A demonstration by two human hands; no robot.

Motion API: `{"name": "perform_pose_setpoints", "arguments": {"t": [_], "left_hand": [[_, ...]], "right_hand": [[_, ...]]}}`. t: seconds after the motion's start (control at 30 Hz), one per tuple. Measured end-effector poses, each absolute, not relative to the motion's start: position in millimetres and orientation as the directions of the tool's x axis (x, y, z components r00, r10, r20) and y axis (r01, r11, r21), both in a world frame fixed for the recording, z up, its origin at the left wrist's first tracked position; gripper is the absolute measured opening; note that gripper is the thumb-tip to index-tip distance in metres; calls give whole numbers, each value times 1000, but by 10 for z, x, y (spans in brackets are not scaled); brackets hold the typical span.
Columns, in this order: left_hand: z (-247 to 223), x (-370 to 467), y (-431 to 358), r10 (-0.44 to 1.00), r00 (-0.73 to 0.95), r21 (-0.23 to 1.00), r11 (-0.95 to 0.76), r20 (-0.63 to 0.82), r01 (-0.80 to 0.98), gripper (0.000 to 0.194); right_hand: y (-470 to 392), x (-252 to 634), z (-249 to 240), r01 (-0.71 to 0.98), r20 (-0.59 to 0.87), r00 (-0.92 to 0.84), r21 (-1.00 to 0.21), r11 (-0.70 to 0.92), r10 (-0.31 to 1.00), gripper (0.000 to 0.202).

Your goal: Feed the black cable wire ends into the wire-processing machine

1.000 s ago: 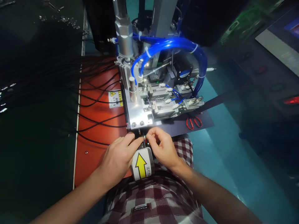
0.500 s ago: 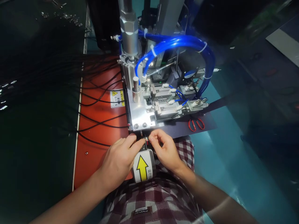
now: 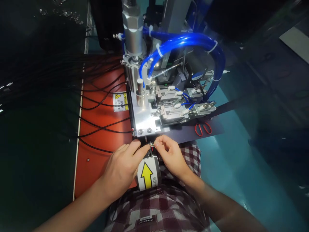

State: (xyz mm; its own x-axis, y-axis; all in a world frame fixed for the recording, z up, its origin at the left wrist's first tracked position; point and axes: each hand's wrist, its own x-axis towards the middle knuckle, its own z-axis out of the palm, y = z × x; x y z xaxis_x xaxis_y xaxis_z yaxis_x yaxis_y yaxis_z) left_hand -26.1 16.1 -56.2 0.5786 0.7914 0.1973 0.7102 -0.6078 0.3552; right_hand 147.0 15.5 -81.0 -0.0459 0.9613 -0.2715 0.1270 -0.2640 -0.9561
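A tiny part with a bit of red (image 3: pixel 152 145) shows between my fingertips, just below the front edge of the machine's metal plate (image 3: pixel 144 120). My left hand (image 3: pixel 125 164) has thumb and forefinger brought close together at its left side. From the right, my right hand (image 3: pixel 170 153) pinches at the same small part, its other fingers curled. What exactly each pinch holds is too small to make out. Under the fingertips lies a white label with a yellow arrow (image 3: pixel 147 175) on a rounded housing.
Thick blue tubes (image 3: pixel 188 40) arch over the machine's cylinders (image 3: pixel 171 112). Red-handled scissors (image 3: pixel 202 129) lie on the dark plate to the right. Black cables (image 3: pixel 103 127) cross the orange surface (image 3: pixel 96 174) at the left.
The camera view has shifted slightly. Both hands keep nearly the same place and pose around the small part.
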Motion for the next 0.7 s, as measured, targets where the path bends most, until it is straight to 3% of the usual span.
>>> {"name": "perform_pose_setpoints", "arguments": {"t": [0.13,0.33,0.7], "left_hand": [[-570,-257,167,789,579,367,-611,206,701,32],[-579,-251,183,781,584,372,-621,220,690,29],[-568,-267,163,779,584,375,-624,228,686,28]], "right_hand": [[160,1470,-802,56,-317,-74,-948,-314,945,15],[143,1479,-828,255,-139,-45,-959,-123,989,12],[140,1473,-844,283,-130,-32,-952,-115,991,13]]}}
